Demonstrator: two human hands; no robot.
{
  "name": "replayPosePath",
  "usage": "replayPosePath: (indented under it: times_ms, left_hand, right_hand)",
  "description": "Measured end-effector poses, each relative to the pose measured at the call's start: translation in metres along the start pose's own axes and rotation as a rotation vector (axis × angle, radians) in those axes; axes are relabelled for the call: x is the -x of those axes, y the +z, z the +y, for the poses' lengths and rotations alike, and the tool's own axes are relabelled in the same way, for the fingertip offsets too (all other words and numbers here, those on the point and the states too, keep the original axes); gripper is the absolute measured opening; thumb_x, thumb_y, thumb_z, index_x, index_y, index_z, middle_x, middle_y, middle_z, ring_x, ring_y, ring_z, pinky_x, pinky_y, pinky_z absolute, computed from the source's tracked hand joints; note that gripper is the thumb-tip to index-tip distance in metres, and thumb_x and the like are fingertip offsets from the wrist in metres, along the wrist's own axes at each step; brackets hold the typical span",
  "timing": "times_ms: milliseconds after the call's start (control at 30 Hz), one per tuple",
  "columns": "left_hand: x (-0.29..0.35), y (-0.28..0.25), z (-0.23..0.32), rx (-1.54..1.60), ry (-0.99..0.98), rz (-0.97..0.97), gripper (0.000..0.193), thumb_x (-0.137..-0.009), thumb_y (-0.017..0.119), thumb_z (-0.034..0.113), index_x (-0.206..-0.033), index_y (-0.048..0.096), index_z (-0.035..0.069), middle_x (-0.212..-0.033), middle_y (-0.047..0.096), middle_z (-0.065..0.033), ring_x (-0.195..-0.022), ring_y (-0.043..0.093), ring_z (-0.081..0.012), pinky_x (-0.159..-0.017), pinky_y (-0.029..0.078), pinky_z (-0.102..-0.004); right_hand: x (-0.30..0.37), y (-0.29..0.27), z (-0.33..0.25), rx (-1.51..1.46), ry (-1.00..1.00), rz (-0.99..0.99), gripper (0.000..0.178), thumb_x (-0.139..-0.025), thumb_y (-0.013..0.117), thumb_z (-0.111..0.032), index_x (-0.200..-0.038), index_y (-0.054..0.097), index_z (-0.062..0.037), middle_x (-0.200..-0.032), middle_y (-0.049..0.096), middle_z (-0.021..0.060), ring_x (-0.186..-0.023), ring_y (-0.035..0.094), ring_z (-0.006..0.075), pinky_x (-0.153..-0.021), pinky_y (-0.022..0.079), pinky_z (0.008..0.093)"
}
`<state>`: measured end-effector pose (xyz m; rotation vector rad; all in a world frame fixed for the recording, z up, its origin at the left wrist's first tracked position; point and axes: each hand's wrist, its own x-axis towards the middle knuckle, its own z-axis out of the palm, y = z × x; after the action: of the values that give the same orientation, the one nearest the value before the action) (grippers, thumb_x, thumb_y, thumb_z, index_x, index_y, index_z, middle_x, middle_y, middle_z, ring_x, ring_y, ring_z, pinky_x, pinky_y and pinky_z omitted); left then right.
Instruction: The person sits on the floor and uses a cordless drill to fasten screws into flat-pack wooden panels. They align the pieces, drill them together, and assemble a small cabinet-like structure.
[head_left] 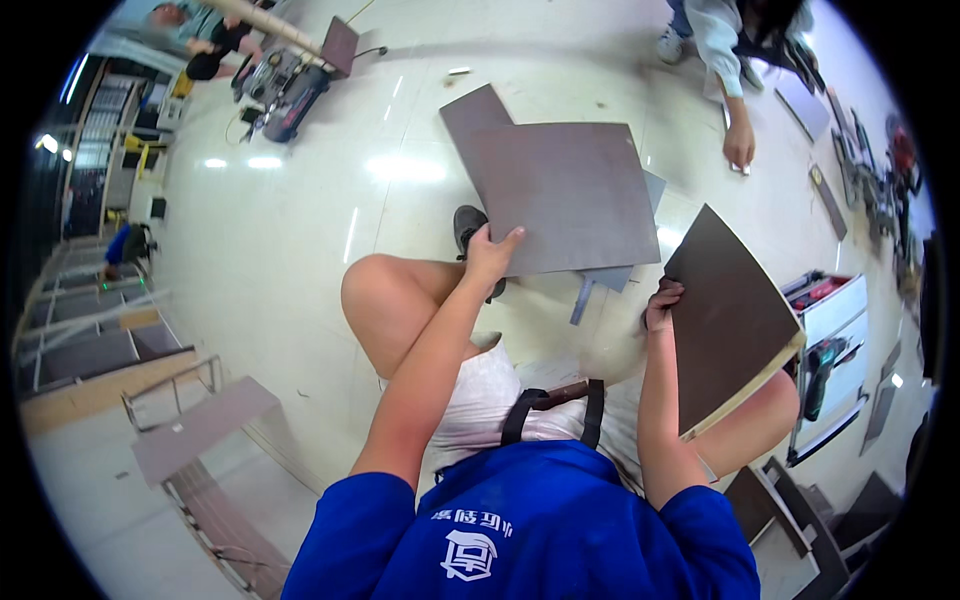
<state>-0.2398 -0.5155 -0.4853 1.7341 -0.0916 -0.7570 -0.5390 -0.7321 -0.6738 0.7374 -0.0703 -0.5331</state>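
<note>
My left hand (492, 255) grips the near left corner of a flat brown board (575, 200), thumb on top and the other fingers hidden beneath it. Under that board, a second brown panel (470, 125) sticks out at the far left, and a greyish sheet (610, 277) shows at the near edge. A ruler-like grey strip (581, 302) pokes out toward me. In my right hand (663, 303), closed on its left edge, a dark brown panel (735, 315) stands tilted beside my right knee; its near edge is pale and raw.
Another person's hand (740, 148) reaches down at the far right, holding a small white piece. A drill (822, 375) rests on an open tool case (835, 320) to my right. An air compressor (285, 95) stands far left. Panels (205, 425) lie at the near left.
</note>
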Motion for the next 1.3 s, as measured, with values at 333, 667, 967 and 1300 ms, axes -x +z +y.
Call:
replayPosePath:
  times_ms: [333, 667, 967, 1300]
  left_hand:
    - [-0.031, -0.015, -0.071, -0.560, 0.157, 0.201, 0.073, -0.076, 0.080, 0.056, -0.105, 0.066, -0.010, -0.100, 0.071, -0.0271, -0.097, 0.069, -0.0395, -0.086, 0.053, -0.0430]
    - [0.003, 0.011, -0.018, -0.625, 0.562, 0.444, 0.070, -0.081, 0.079, 0.040, -0.126, 0.052, -0.006, -0.121, 0.062, -0.0294, -0.112, 0.060, -0.0464, -0.097, 0.048, -0.0482]
    - [0.210, 0.093, 0.134, -0.242, 0.284, -0.754, 0.070, -0.089, 0.066, 0.025, -0.145, 0.035, -0.002, -0.132, 0.056, -0.0196, -0.123, 0.057, -0.0277, -0.101, 0.047, -0.0377]
    - [0.189, 0.176, 0.076, -0.186, 0.280, -0.540, 0.059, -0.080, 0.060, 0.006, -0.134, 0.042, -0.007, -0.117, 0.064, -0.0218, -0.108, 0.065, -0.0301, -0.094, 0.051, -0.0392]
  right_hand:
    - [0.013, 0.036, 0.027, 0.182, -0.025, -0.154, 0.029, -0.098, 0.054, -0.025, -0.113, 0.060, -0.0012, -0.104, 0.064, 0.0090, -0.093, 0.069, 0.0246, -0.072, 0.062, 0.0341]
    - [0.053, 0.003, 0.040, 0.333, -0.349, -0.014, 0.019, -0.088, 0.066, -0.018, -0.100, 0.070, -0.0051, -0.090, 0.070, 0.0062, -0.084, 0.070, 0.0208, -0.067, 0.062, 0.0277]
    - [0.059, 0.017, 0.089, 0.864, -0.390, 0.388, 0.063, -0.101, 0.040, -0.052, -0.140, 0.051, -0.0052, -0.134, 0.061, 0.0155, -0.118, 0.060, 0.0368, -0.103, 0.048, 0.0452]
    - [0.060, 0.066, 0.034, 2.035, -0.711, 0.931, 0.063, -0.086, 0.065, -0.014, -0.143, 0.044, 0.0045, -0.140, 0.052, 0.0279, -0.128, 0.053, 0.0323, -0.104, 0.045, 0.0393]
